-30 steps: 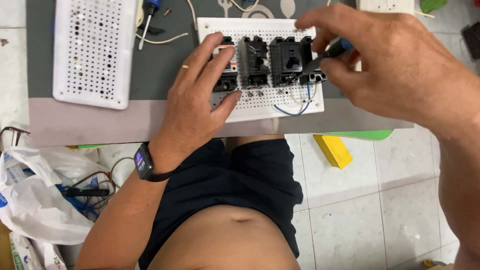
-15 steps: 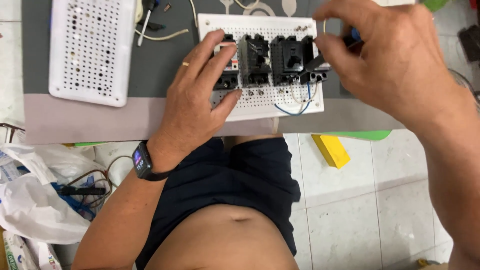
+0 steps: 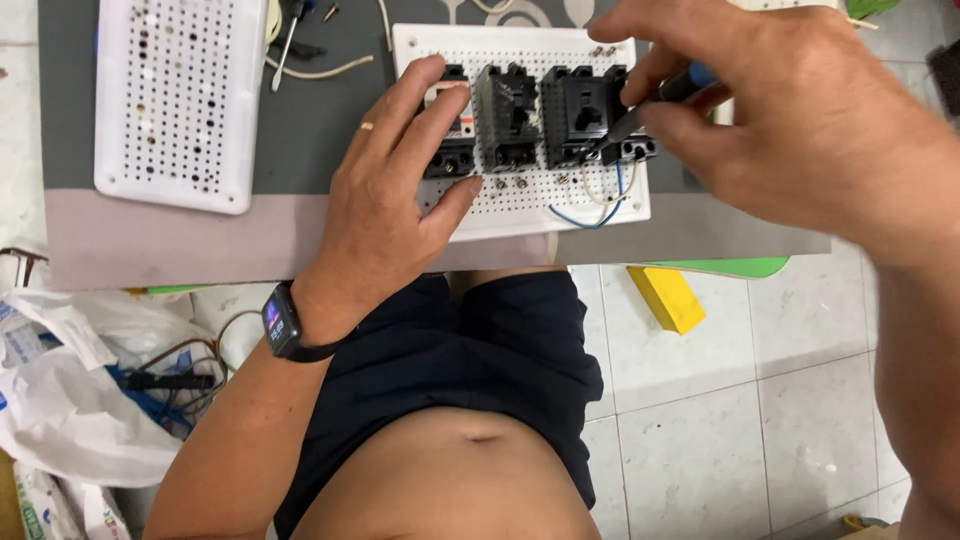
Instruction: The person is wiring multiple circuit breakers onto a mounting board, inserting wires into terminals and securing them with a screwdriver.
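The left hand [image 3: 385, 215] is lying flat on the white perforated board [image 3: 520, 205] at the far middle of the grey counter [image 3: 200, 240], its fingers [image 3: 425, 95] spread open and pressing down over the leftmost black breaker [image 3: 450, 150], gripping nothing but steadying the board. The right hand [image 3: 800, 120] is reaching in from the right with its fingers closed around a screwdriver [image 3: 655, 100], whose blue handle is showing between thumb and forefinger and whose dark shaft is slanting down to the terminal block [image 3: 630, 150] at the near right corner of the rightmost breaker [image 3: 585, 115]. A middle breaker [image 3: 508, 118] is sitting between the two others, all three side by side along the board. Below the terminals a blue wire [image 3: 585, 215] and a white wire [image 3: 610, 190] are looping across the board's near edge. The step in hand appears to be the working of a terminal screw on the right breaker, with the tip seemingly seated at the screw, though the contact itself is too small to make out. The next move would seem to be calling for a steady twist of the handle with downward pressure, while the flat hand is keeping the board from sliding. A second white perforated panel [image 3: 180, 100] is lying well apart at the far left, another screwdriver [image 3: 290, 40] is resting just beyond it, and a yellow block [image 3: 665, 298] is lying on the tiled floor [image 3: 720, 420] to the right.
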